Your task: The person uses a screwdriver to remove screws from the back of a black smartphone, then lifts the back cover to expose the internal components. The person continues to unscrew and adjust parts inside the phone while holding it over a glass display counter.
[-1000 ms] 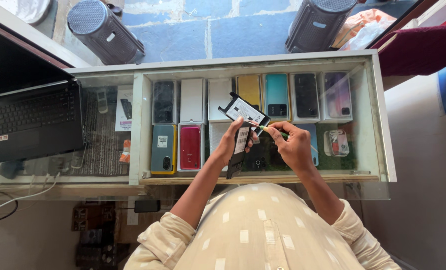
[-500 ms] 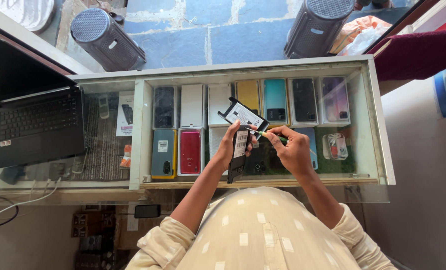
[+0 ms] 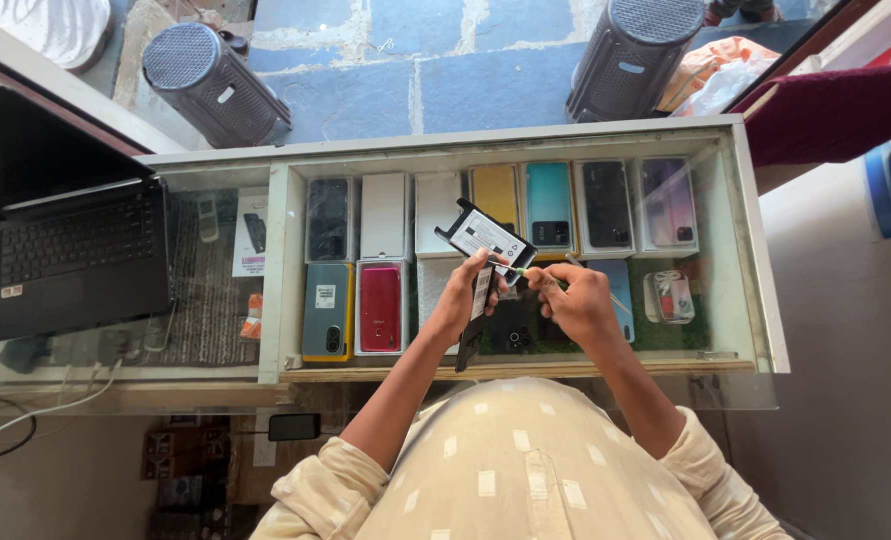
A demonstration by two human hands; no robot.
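Observation:
My left hand point(image 3: 465, 295) holds an opened black phone point(image 3: 486, 240) with a white-labelled battery face up, tilted above the glass counter. A dark strip, perhaps the phone's back part, hangs down from the same hand. My right hand point(image 3: 573, 300) pinches a thin tool point(image 3: 518, 270) whose tip touches the phone's lower edge. Both hands hover over the glass display case point(image 3: 750, 250), close to my body.
Under the glass lie several phones and phone boxes point(image 3: 383, 215) in two rows. A black laptop point(image 3: 75, 255) sits open on the counter at left. Two dark cylindrical speakers point(image 3: 210, 80) stand on the blue floor beyond. A white cable trails at lower left.
The phone has stayed in my left hand and shifted slightly. My right hand keeps the tool at its edge, barely moving.

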